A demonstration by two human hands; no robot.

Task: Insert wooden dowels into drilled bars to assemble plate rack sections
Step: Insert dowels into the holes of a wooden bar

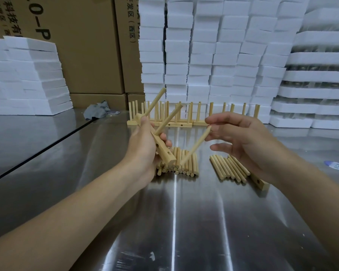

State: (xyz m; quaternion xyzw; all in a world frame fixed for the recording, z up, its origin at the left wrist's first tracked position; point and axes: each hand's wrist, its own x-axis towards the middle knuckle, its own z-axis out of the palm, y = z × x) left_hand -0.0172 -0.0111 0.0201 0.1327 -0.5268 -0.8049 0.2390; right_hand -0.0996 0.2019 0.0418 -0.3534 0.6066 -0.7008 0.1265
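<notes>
— Head camera: where's your pale drilled wooden bar [161, 151]?
— Gripped in your left hand [143, 145], two dowels [156, 103] seated, over the dowel pile [184, 165]. Your right hand [241, 139] pinches another round dowel [196, 147]. Shiny steel table [184, 222]; white foam stacks [223, 55], cardboard boxes [86, 45] behind.

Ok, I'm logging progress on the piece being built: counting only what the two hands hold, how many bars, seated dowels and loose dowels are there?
drilled bar, gripped by the left hand: 1
seated dowels, standing in that bar: 2
loose dowel, pinched by the right hand: 1
Total: 4
</notes>
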